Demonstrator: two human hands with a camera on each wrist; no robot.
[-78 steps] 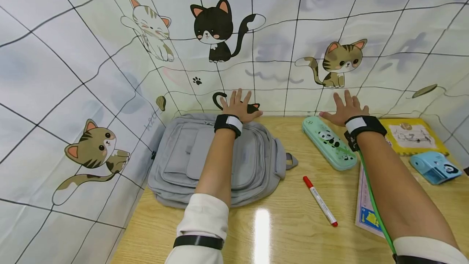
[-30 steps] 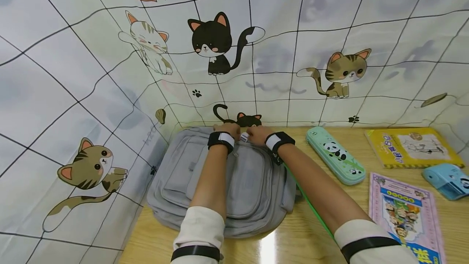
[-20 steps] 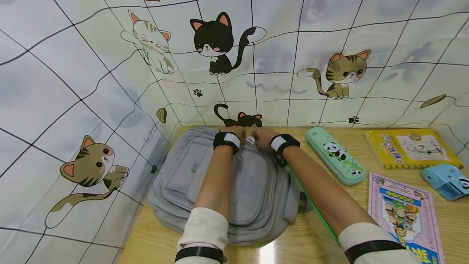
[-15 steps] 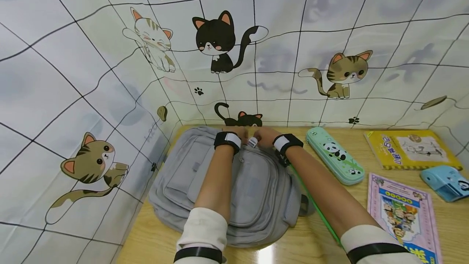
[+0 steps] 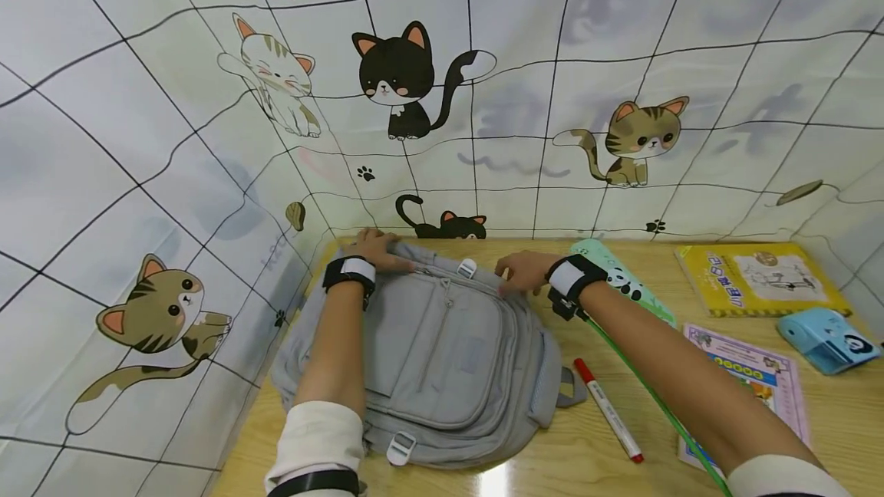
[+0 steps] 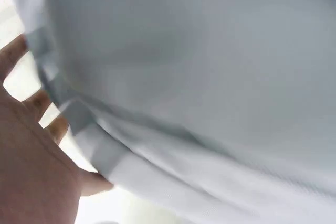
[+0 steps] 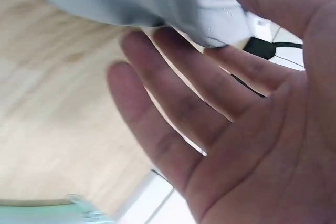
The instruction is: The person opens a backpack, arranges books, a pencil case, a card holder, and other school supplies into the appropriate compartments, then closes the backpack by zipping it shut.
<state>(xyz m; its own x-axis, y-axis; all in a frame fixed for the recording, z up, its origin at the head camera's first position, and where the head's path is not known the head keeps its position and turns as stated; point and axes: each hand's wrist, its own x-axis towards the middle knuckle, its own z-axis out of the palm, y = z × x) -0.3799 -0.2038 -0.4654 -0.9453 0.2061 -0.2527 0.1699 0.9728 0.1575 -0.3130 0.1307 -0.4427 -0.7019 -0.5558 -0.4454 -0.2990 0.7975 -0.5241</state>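
A grey backpack (image 5: 459, 359) lies on the table with its zipped front pocket facing up. My left hand (image 5: 373, 250) rests at its back left edge; in the left wrist view the fingers are spread and the thumb (image 6: 94, 183) lies along the grey fabric (image 6: 199, 72). At the back right edge is my right hand (image 5: 530, 271). Seen from the right wrist, its fingers (image 7: 173, 103) are loosely extended, the fingertips right at the bag's edge. One white strap buckle (image 5: 466, 268) shows at the bag's far side, another buckle (image 5: 400, 449) at the near side.
Right of the bag, a red-capped marker (image 5: 608, 409) lies on the table. Beyond it are a green panda pencil case (image 5: 618, 274), partly behind my right wrist, a yellow book (image 5: 780, 274), a pink booklet (image 5: 783, 382) and a light-blue panda-printed object (image 5: 829, 340). A cat-patterned cloth (image 5: 525, 136) hangs behind.
From close together at the bag's far middle edge, my hands have parted, left hand leftward and right hand rightward. The bag has shifted, and both buckles show. The marker is visible again.
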